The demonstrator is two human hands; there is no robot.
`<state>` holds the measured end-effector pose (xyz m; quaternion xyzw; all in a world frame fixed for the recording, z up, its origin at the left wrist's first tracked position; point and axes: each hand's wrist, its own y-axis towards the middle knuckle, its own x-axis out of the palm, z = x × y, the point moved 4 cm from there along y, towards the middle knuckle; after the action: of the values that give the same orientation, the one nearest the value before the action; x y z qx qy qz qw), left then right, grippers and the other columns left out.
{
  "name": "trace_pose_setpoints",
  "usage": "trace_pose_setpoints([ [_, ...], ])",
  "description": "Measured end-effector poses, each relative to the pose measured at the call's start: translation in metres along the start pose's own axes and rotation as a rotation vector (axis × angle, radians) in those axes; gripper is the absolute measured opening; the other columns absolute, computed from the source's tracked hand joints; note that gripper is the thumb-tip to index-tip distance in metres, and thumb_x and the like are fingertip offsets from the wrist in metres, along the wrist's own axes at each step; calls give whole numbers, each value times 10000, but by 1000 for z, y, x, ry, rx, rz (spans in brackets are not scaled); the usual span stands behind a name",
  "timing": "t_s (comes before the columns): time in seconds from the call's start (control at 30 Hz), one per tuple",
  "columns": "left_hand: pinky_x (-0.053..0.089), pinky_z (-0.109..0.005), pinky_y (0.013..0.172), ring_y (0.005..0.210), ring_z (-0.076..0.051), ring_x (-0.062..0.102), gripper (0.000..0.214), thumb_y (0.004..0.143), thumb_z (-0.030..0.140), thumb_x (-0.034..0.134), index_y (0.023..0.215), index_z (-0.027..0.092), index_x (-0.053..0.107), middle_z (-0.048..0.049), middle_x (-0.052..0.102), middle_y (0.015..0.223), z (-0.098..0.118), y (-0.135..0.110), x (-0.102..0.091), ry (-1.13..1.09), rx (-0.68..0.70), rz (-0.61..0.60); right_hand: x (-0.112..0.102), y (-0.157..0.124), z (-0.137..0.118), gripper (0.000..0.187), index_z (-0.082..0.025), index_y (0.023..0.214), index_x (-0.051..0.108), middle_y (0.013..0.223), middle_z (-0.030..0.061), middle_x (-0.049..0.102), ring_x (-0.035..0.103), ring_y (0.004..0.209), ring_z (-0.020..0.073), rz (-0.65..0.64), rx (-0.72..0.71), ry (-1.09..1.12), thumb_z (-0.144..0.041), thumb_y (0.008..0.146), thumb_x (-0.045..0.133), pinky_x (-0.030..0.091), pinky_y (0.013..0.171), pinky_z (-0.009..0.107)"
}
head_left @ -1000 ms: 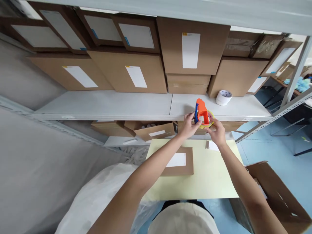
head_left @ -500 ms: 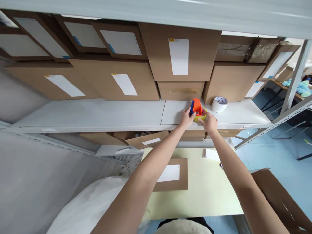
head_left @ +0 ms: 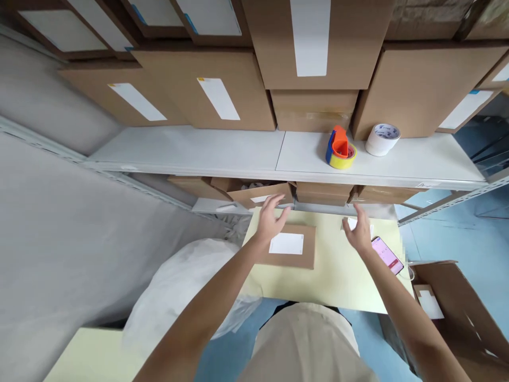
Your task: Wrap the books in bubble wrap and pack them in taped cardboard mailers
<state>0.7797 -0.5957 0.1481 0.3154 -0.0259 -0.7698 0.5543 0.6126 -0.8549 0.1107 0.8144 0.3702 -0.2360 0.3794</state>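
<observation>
My left hand (head_left: 271,220) hovers over the far part of the yellow table (head_left: 334,281), fingers apart and nothing in them. Below it lies a flat brown cardboard box (head_left: 308,248) with a white label. My right hand (head_left: 360,232) is also empty, thumb and fingers spread, near a phone (head_left: 387,255) with a lit pink screen. A tape dispenser (head_left: 339,142), orange and blue with a yellow roll, stands on the grey shelf (head_left: 234,151), away from both hands. Beside it on the shelf is a stack of white tape rolls (head_left: 382,140).
Labelled cardboard boxes (head_left: 222,101) are stacked along the shelf. Below it sits an open box (head_left: 258,194). A large open carton (head_left: 461,302) stands right of the table, and a white plastic bag (head_left: 178,286) bulges at the left.
Both hands have let go of the tape dispenser, leaving it on the shelf. They have drawn back and down over the table and opened. The view has tilted downward.
</observation>
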Motion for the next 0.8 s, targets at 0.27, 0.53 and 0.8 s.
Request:
trace_pose_setpoints([
  [0.27,469,-441,1053,1244,-298,586,549,707,181,599,1255,187,563,-144,620,1316,-156,-185,-48,-60,-816,-146,89,-186,28,788,-221,1455,383,1348,174,573,614,1196,323,-611,311,162,-330,736,688,504,982,553],
  [0.53,538,-374,952,1153,-262,635,535,683,178,633,1217,177,606,-116,659,1275,-140,-188,-24,-165,-762,-260,110,-169,-17,541,-244,1373,486,1043,68,742,717,915,234,-608,368,269,-220,833,509,571,822,413],
  [0.8,539,-294,713,719,-176,652,405,779,508,599,973,171,713,-68,698,888,-95,-134,-43,-30,-467,-223,44,-122,-40,513,-188,1042,660,715,59,694,636,657,223,-418,475,48,-548,937,310,490,647,313],
])
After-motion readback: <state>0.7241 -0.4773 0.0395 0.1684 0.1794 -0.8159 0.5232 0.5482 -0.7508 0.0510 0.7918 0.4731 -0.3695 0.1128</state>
